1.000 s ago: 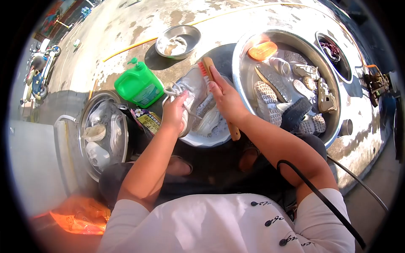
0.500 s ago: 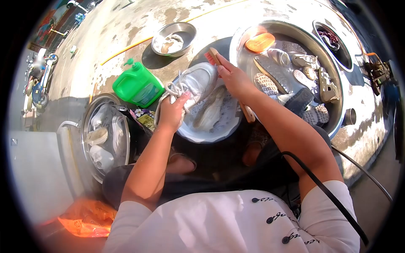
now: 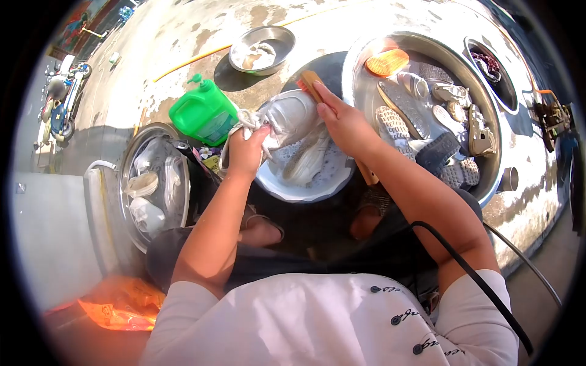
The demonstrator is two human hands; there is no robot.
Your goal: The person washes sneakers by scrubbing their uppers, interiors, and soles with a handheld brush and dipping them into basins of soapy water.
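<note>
My left hand [image 3: 246,151] is closed round a white lace-up sneaker [image 3: 288,116], gripping it near the laces with the toe pointing up and right. A wooden scrub brush [image 3: 311,83] with reddish bristles is in my right hand [image 3: 345,125], its head beside the sneaker's toe. The brush handle comes out below my hand. Under the sneaker stands a white basin [image 3: 293,196] of sudsy water, with another pale shoe [image 3: 308,160] in it. My fingers hide part of the sneaker's side.
A green detergent jug [image 3: 203,113] stands left of the basin. At the left, a metal basin [image 3: 125,183] holds several white shoes. A large metal tub [image 3: 349,76] of shoes stands at the right. Farther off are a small metal bowl [image 3: 284,43] and a yellow hose [image 3: 192,63].
The brush has shifted slightly at the sneaker's toe, and the sneaker has tilted a little. Both hands keep their hold. The whole view has shifted slightly.
</note>
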